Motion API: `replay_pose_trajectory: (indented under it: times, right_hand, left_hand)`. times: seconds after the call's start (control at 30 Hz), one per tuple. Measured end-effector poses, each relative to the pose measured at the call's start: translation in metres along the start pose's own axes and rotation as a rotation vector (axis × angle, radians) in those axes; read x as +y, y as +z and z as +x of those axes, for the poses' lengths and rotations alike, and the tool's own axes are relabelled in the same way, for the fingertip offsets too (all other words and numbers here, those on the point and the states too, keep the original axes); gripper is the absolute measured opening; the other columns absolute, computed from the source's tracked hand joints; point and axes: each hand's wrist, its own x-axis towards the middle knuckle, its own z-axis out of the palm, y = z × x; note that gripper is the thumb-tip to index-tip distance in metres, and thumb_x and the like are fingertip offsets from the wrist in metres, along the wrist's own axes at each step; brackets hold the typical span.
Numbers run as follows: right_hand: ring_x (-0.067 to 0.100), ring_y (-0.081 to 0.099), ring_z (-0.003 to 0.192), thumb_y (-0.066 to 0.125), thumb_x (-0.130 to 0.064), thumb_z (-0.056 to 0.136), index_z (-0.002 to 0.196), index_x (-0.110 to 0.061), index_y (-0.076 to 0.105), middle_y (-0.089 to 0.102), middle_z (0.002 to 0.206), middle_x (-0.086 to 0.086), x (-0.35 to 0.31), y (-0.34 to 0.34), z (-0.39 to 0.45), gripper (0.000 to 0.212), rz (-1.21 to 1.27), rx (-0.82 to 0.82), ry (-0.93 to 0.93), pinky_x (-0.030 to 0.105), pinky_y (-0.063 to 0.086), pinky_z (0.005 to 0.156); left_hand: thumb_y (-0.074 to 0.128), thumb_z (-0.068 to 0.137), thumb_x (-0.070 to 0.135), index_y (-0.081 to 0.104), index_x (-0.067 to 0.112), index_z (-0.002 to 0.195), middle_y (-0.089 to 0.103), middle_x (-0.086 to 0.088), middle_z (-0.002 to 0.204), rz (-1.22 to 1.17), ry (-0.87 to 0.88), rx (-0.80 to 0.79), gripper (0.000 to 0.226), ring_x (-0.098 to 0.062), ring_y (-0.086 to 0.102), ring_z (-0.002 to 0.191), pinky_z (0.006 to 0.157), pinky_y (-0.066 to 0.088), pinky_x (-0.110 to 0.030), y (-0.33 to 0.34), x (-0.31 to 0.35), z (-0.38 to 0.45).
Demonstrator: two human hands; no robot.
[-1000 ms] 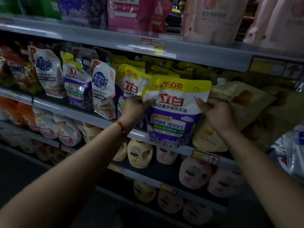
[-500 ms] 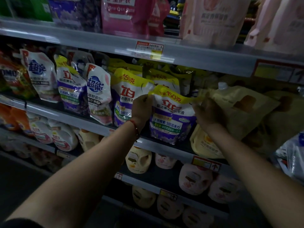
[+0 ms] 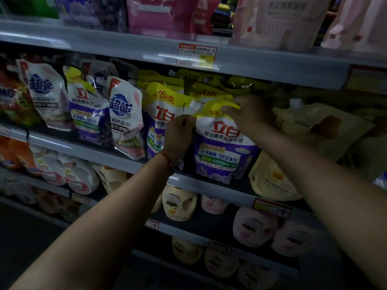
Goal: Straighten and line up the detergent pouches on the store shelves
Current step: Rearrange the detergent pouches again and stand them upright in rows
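Observation:
A yellow-topped white and purple detergent pouch [image 3: 222, 149] stands on the middle shelf [image 3: 125, 164], leaning slightly. My left hand [image 3: 180, 132] grips its upper left edge. My right hand [image 3: 247, 114] pinches its folded yellow top from the right. To its left stands a matching pouch [image 3: 161, 114], partly hidden behind my left hand. Further left are a blue-logo white pouch [image 3: 125, 118], another yellow and purple pouch [image 3: 88, 109] and a second blue-logo pouch [image 3: 44, 93], all tilted. More yellow pouches [image 3: 209, 91] sit behind.
A beige pouch [image 3: 322, 126] lies slanted to the right. The upper shelf edge [image 3: 272, 61] carries a price tag [image 3: 196, 54] and pink pouches [image 3: 163, 15]. Lower shelves hold cream and pink jugs [image 3: 180, 204].
The pouch was held out in front of the shelf; both hands have pushed it back onto the shelf. My right hand has moved up to its folded yellow top.

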Motion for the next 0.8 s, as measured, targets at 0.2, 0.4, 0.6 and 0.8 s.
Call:
replay_pose_trajectory:
  times: [0.2,0.4,0.6,0.8]
  right_hand:
    - [0.022,0.061,0.073,0.069,-0.042,0.083,0.073,-0.017,0.065,0.061,0.068,0.001,0.006,0.019,0.017,0.027,0.099,0.16,0.028,0.028,0.036,0.062]
    - [0.025,0.046,0.125,0.066,-0.024,0.088,0.135,-0.014,0.055,0.048,0.14,0.009,0.003,0.037,-0.019,0.049,-0.08,0.273,-0.077,0.031,0.04,0.098]
    - [0.031,0.007,0.15,0.062,-0.023,0.092,0.155,-0.026,0.016,-0.009,0.164,0.002,0.011,0.043,-0.077,0.078,-0.235,0.018,-0.123,0.049,0.028,0.116]
    - [0.031,-0.01,0.15,0.056,-0.033,0.095,0.156,-0.028,0.01,-0.014,0.163,0.004,0.033,0.024,-0.123,0.076,-0.31,-0.119,0.035,0.044,0.012,0.119]
  left_hand:
    - [0.05,0.1,0.025,0.069,0.007,0.088,0.071,-0.011,0.083,-0.069,-0.05,-0.034,0.029,-0.028,0.067,0.078,0.07,0.058,-0.049,-0.005,-0.002,0.002]
    - [0.058,0.098,0.035,0.056,0.019,0.125,0.062,-0.001,0.115,0.118,0.111,-0.053,0.031,-0.013,0.06,0.096,0.075,0.049,-0.022,-0.026,-0.008,-0.023]
    - [0.045,0.095,0.042,0.051,0.011,0.14,0.052,-0.016,0.14,0.561,0.514,-0.215,0.055,-0.036,0.048,0.126,0.101,0.043,-0.048,-0.036,-0.008,-0.053]
    - [0.041,0.089,0.049,0.047,0.016,0.146,0.037,-0.018,0.155,0.683,0.605,-0.364,0.066,-0.043,0.031,0.143,0.114,0.028,-0.06,0.005,0.018,-0.08]
